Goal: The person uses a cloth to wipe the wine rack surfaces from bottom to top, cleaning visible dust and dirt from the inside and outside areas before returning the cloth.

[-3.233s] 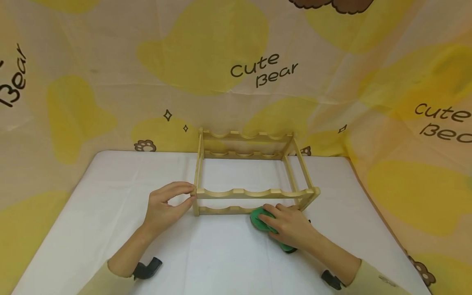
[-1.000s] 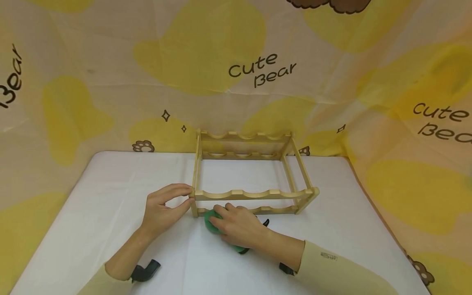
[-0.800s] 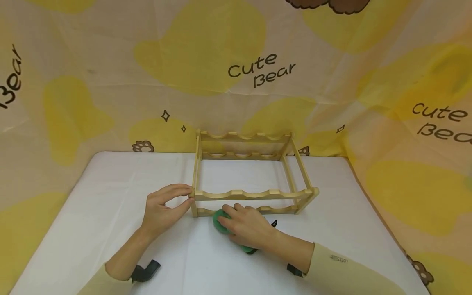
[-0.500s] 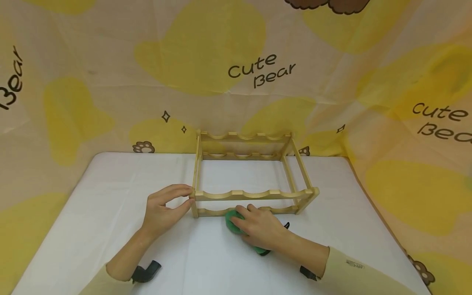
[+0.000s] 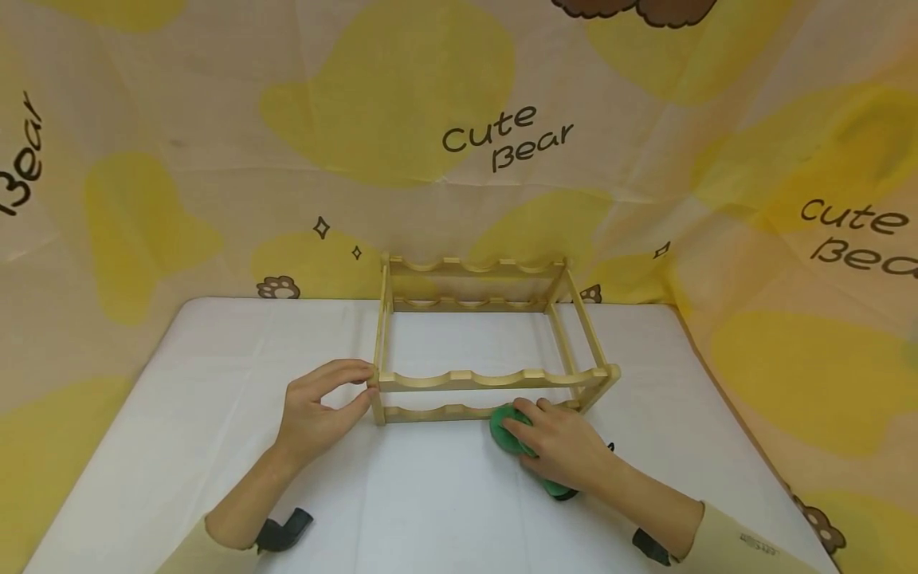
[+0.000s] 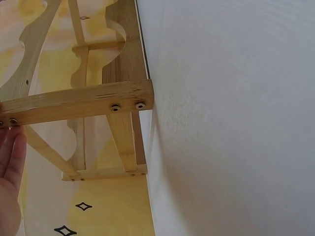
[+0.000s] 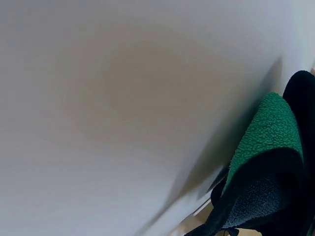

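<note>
A pale wooden bottle rack (image 5: 419, 381) with scalloped rails stands on the white-covered table in the head view. At its front left corner, my left hand (image 5: 315, 410) pinches the upright post between thumb and fingers; the left wrist view shows fingertips (image 6: 15, 157) against the screwed post (image 6: 83, 102). My right hand (image 5: 562, 446) grips a bunched green cloth (image 5: 508, 430) against the right part of the lower front rail (image 5: 445, 413). Seen from the right wrist, the cloth (image 7: 270, 128) is fuzzy with dark edging and hangs in folds; the right hand's fingers are out of this view.
White cloth covers the table (image 5: 437, 502) in front of the rack. Behind and at both sides rises a yellow-patterned fabric backdrop (image 5: 402, 96), close to the rack's rear. Black wrist devices (image 5: 285, 530) are worn at both sleeves.
One second ago the right hand and cloth were near the left end of the lower front rail; they have slid rightward along it. The left hand keeps its hold and the rack stays put.
</note>
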A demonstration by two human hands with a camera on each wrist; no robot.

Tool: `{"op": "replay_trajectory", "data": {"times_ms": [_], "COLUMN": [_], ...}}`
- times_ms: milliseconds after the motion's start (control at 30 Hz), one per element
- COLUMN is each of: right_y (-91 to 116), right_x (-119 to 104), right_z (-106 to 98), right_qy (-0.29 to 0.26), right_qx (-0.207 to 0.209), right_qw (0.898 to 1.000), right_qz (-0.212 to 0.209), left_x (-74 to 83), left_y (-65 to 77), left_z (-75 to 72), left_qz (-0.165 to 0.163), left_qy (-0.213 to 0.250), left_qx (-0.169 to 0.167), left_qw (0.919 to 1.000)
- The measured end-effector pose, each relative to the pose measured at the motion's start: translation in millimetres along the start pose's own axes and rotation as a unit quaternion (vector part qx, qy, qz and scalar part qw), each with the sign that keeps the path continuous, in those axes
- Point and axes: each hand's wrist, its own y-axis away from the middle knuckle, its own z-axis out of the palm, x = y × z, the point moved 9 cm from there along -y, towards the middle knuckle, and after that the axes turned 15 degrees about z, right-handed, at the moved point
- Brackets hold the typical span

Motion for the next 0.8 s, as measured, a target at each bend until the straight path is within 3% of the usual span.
{"op": "replay_trajectory", "data": {"times_ms": [400, 800], "right_y": [33.2, 55.3], "right_x": [40.0, 69.7], "right_z": [-4.4, -14.2], "right_qy": [-0.001, -0.009], "right_qx": [-0.009, 0.021], "right_qw": [0.998, 0.996], "right_qz": [0.055, 0.092], "left_x": [-1.9, -2.8], "left_y": [2.0, 3.0], "left_z": [0.4, -0.9], "left_qz": [0.005, 0.000], "left_qy": [0.003, 0.004], "left_qx": [-0.004, -0.003], "left_qw": [1.0000, 1.0000]}}
